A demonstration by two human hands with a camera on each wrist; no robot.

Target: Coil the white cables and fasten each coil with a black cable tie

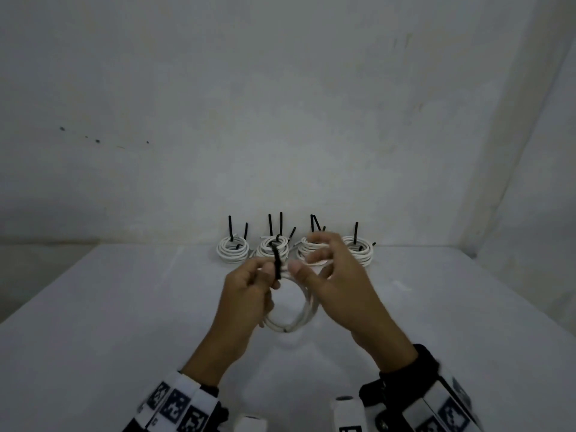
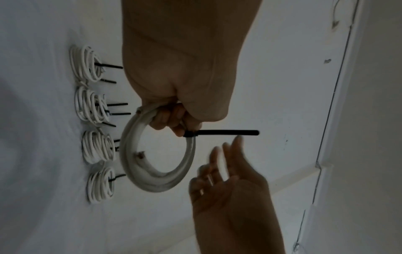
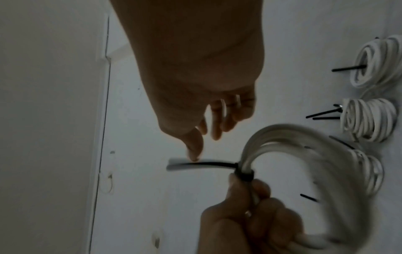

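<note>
A white desk (image 1: pixel 124 322) fills the lower part of the head view and meets a pale wall (image 1: pixel 280 104) at its far edge. Along that far edge, near its middle, four finished coils (image 1: pixel 233 251) of white cable stand in a row, close beside one another, each bound with black ties whose tails stick upward. Nearer the person, above the middle of the desk, the left hand (image 1: pixel 246 294) holds a fifth coil (image 1: pixel 293 319) of white cable, its fingers curled round the bundled strands on the coil's left side. The coil hangs below the grip as a round loop, and a cut cable end shows on it in the left wrist view. A black cable tie (image 1: pixel 276 261) is cinched round the strands right at the left fingers, and its free tail points up and away from the coil. The right hand (image 1: pixel 339 294) hovers just beside the coil on its right, fingers spread and loosely relaxed, gripping nothing; in the right wrist view its thumb tip sits at the tail of the tie, though whether it touches cannot be told. Both wrists wear bands (image 1: pixel 174 403) printed with black and white square markers.
</note>
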